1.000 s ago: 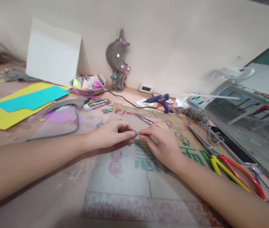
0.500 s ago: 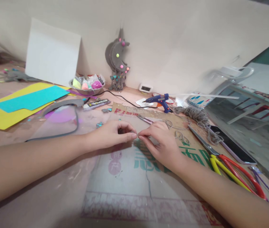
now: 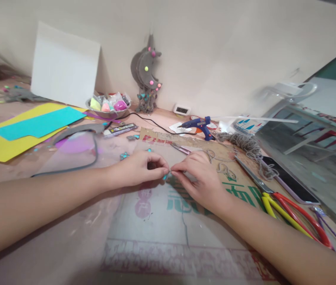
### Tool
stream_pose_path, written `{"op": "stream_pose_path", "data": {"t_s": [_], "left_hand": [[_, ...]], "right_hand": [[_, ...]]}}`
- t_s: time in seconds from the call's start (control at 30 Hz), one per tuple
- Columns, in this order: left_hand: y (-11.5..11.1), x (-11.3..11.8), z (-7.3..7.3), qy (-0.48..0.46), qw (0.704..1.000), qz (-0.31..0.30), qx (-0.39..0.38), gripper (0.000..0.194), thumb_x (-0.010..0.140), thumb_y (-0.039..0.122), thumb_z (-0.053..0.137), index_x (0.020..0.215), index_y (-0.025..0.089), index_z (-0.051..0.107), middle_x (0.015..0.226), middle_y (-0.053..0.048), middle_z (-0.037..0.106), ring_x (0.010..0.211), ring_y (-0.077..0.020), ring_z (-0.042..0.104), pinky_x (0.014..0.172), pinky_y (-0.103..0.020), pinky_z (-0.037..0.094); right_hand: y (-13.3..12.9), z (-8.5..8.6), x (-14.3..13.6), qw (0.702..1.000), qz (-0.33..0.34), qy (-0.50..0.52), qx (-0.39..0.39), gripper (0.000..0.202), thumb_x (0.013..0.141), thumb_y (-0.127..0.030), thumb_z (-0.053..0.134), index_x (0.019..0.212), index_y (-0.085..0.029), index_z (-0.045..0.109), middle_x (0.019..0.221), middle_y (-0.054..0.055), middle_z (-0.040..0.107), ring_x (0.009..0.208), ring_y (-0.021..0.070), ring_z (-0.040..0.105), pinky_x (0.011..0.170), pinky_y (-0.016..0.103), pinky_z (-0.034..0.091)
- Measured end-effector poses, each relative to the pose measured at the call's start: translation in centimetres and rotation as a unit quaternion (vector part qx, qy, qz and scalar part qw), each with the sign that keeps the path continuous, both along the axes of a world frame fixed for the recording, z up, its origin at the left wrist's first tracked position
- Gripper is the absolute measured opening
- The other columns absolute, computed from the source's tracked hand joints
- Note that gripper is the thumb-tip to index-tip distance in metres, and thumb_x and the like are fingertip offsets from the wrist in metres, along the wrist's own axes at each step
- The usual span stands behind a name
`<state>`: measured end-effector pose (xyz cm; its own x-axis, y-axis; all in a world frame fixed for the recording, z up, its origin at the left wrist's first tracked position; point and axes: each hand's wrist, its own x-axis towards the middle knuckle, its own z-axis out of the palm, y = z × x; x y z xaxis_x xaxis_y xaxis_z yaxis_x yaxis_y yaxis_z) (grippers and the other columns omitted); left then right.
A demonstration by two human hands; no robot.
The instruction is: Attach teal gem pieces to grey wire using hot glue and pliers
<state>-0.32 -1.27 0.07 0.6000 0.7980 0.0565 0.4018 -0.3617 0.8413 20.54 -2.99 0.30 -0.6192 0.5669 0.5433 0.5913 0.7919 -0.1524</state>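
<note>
My left hand [image 3: 140,167] pinches with thumb and forefinger at the middle of the view, above a printed cardboard sheet [image 3: 156,229]. A small turquoise piece [image 3: 165,177] shows just below those fingertips. Facing it, my right hand [image 3: 199,174] is also closed in a pinch, its fingertips almost touching the left ones. A thin grey string seems to run between them; most of it is hidden by the fingers. Small turquoise-and-grey pieces [image 3: 124,156] lie behind my left hand. A cutter [image 3: 180,149] rests behind my right hand.
At the right are scissors [image 3: 270,194], a phone [image 3: 291,180] and grey yarn [image 3: 245,144]. Further back are a blue glue gun [image 3: 199,126], a bowl [image 3: 108,114] and a moon ornament [image 3: 146,73]. Yellow sheets [image 3: 4,146] and a turquoise sheet [image 3: 40,123] lie left.
A turquoise piece now shows under my left fingertips. Both hands have shifted very slightly to the left, with a small gap now between their fingertips.
</note>
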Motion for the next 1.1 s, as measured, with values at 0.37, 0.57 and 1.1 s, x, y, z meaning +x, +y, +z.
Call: {"op": "stream_pose_path", "data": {"t_s": [0.37,0.57,1.1], "left_hand": [[0.24,-0.08,-0.28,-0.006,0.998,-0.019,0.057,0.025,0.088,0.031,0.046,0.093,0.018,0.067,0.088,-0.002,0.07,0.083,-0.0152,0.061,0.075,-0.023,0.044],[0.24,-0.04,-0.15,-0.007,0.999,-0.008,0.045,0.026,0.086,0.034,0.049,0.099,0.02,0.067,0.095,-0.003,0.071,0.088,-0.017,0.062,0.078,-0.025,0.045],[0.13,0.04,-0.02,-0.046,0.999,0.023,-0.001,0.022,0.084,0.034,0.05,0.085,0.016,0.063,0.076,-0.002,0.066,0.069,-0.0133,0.058,0.063,-0.024,0.045]], "right_hand": [[-0.06,0.09,-0.01,1.0,0.003,0.005,0.005,0.007,0.087,-0.024,0.055,0.084,-0.02,0.06,0.073,0.002,0.061,0.074,0.0165,0.051,0.077,0.034,0.039],[0.05,0.01,-0.03,1.0,-0.014,0.019,-0.004,0.008,0.087,-0.024,0.054,0.084,-0.021,0.06,0.072,0.002,0.062,0.073,0.0166,0.053,0.077,0.034,0.04],[-0.09,0.7,0.26,0.987,-0.018,0.146,-0.07,0.008,0.088,-0.024,0.051,0.089,-0.02,0.059,0.086,0.006,0.063,0.087,0.0198,0.058,0.081,0.037,0.045]]}}
